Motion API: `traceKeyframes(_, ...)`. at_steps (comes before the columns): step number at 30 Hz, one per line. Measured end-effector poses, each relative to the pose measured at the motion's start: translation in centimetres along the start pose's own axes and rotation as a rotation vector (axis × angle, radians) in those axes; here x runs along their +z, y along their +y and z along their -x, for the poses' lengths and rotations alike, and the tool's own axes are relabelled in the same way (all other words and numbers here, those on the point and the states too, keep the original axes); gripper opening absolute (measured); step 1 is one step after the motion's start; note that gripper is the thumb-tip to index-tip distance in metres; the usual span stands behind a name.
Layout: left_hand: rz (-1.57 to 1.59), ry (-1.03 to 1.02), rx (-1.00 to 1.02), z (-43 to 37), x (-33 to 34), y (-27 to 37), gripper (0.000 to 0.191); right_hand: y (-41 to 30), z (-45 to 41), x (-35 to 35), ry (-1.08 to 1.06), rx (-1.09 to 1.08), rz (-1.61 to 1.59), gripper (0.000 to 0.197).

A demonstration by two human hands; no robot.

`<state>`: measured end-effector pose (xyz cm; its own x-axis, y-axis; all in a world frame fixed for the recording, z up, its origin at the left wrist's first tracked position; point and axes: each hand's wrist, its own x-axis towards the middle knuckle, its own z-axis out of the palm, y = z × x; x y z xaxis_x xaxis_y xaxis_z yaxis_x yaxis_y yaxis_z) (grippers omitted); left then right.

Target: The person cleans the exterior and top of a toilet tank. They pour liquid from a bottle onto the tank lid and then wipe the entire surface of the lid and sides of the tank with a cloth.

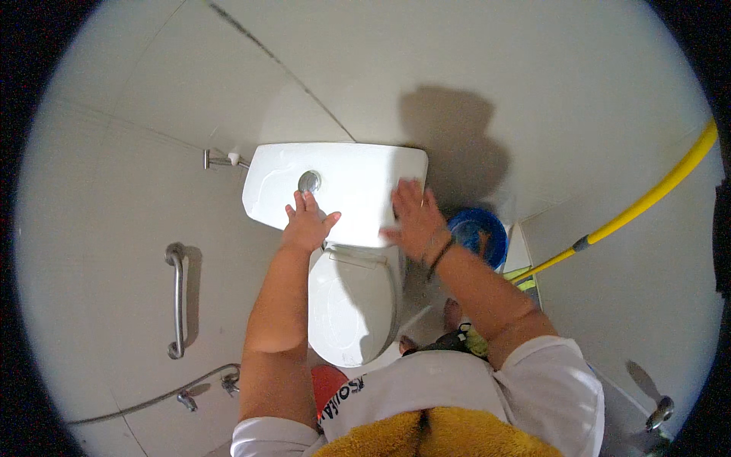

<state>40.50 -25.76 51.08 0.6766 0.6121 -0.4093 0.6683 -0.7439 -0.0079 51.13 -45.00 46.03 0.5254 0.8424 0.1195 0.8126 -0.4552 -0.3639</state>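
Before me stands a white toilet with a tank, its lid [354, 194] seen from above. My left hand [307, 224] has its fingers spread over the tank lid, two fingertips at the edge of the round metal flush button [309, 181]. Over the right end of the lid is my right hand [416, 220], blurred, fingers extended and thumb out to the side; I cannot tell whether it touches the surface. Neither hand holds anything. Below the tank, the white toilet seat cover [349, 308] is down.
Right of the toilet sits a blue bucket [478, 234] with something brownish inside. A yellow pole [645, 214] slants along the right wall. On the left wall are a metal grab bar [178, 303], a tap [187, 401] and a hose [154, 401]. Something red [328, 385] lies below the toilet.
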Motion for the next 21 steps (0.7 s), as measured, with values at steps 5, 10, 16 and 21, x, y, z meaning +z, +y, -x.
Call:
traceKeyframes(5,-0.057,0.020,0.036,-1.9,1.7,-0.4,0.088,2.0,-5.8,-4.3,-0.151,0.122,0.025,0.081)
traceKeyframes(10,-0.067,0.044,0.014,-0.8,1.4,-0.9,0.085,-2.8,1.7,-1.1,-0.202,-0.088,0.077,0.082)
traceKeyframes(16,-0.077,0.042,0.036,-0.4,-0.3,1.8,0.085,1.4,-6.7,-1.6,-0.113,-0.006,0.060,0.083)
traceKeyframes(21,-0.097,0.061,0.038,-0.9,1.6,-0.6,0.085,-2.5,-4.6,-2.2,-0.248,-0.105,0.120,0.083)
